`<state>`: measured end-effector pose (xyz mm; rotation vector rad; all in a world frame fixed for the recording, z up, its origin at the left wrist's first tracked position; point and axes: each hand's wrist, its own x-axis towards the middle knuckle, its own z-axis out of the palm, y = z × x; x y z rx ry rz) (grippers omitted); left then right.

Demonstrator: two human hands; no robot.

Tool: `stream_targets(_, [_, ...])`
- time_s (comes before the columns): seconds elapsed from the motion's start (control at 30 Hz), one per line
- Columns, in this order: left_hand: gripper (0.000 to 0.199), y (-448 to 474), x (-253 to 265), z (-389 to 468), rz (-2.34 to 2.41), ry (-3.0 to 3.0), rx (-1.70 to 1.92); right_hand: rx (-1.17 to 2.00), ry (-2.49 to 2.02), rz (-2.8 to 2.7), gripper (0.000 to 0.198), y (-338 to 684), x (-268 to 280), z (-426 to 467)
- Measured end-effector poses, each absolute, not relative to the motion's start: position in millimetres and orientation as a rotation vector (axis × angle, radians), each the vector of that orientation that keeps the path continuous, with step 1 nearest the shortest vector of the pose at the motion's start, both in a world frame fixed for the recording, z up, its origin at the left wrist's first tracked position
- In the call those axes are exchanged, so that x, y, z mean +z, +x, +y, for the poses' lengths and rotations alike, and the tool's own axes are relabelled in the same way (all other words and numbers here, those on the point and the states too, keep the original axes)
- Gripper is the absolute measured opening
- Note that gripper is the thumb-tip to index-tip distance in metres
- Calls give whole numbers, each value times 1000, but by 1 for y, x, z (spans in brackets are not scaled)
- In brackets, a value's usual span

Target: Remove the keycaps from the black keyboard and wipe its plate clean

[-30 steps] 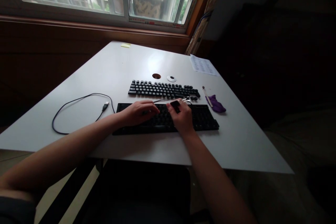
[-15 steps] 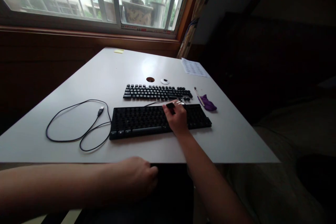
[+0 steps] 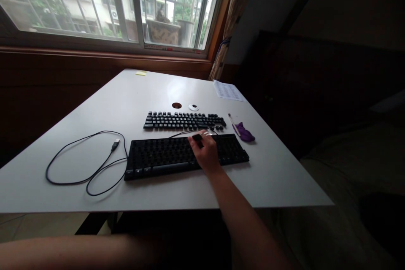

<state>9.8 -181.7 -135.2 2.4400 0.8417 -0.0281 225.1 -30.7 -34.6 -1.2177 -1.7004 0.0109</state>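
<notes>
My right hand (image 3: 205, 152) is over the middle of a black keyboard (image 3: 167, 171), with a small dark piece (image 3: 196, 137) pinched between thumb and fingers. Its exact kind is too small to make out. Most keycaps are off this keyboard; a few remain along its front row at the left. Just behind it, loose black keycaps (image 3: 172, 121) lie in rows in keyboard order. Of my left side, the forearm (image 3: 79, 253) shows below the table's front edge. The hand at its end is lost in shadow and its fingers do not show.
A looped USB cable (image 3: 68, 183) lies left of the keyboard. At the right are a small brush (image 3: 233, 124) and a purple cloth (image 3: 245, 133). Farther back are a round hole (image 3: 176, 105), its white cover (image 3: 193, 107), a printed sheet (image 3: 228, 90) and a yellow note (image 3: 141, 73).
The view has tilted up slightly, so the table sits lower. My left hand has sunk from the table's front edge into the shadow below. My right hand keeps its pinch over the keyboard.
</notes>
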Motion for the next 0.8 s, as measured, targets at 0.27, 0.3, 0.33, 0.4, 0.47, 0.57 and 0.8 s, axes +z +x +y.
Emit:
stream_targets(0.27, [23, -6, -50, -145, 515, 2430, -202, 57, -1229, -1704, 17, 225, -36, -30])
stream_targets(0.3, [20, -8, -33, -145, 452, 2408, -302, 64, -1228, -1704, 17, 225, -36, -30])
stream_targets(0.33, [14, -9, -17, -145, 466, 2397, -356, 72, -1227, -1703, 17, 225, -36, -30])
stream_targets(0.4, [14, -8, 10, -144, 444, 2377, -273, 90, -1219, -1702, 17, 224, -34, -31])
stream_targets(0.47, [12, -4, 27, -134, 384, 2345, -34, 110, -1209, -1695, 18, 224, -32, -32])
stream_targets(0.57, [6, 1, 33, -94, 538, 2299, 580, 141, -1197, -1667, 17, 226, -31, -35])
stream_targets(0.8, [20, 8, 8, 25, 627, 2014, 951, 303, -1192, -1551, 18, 230, -29, -37])
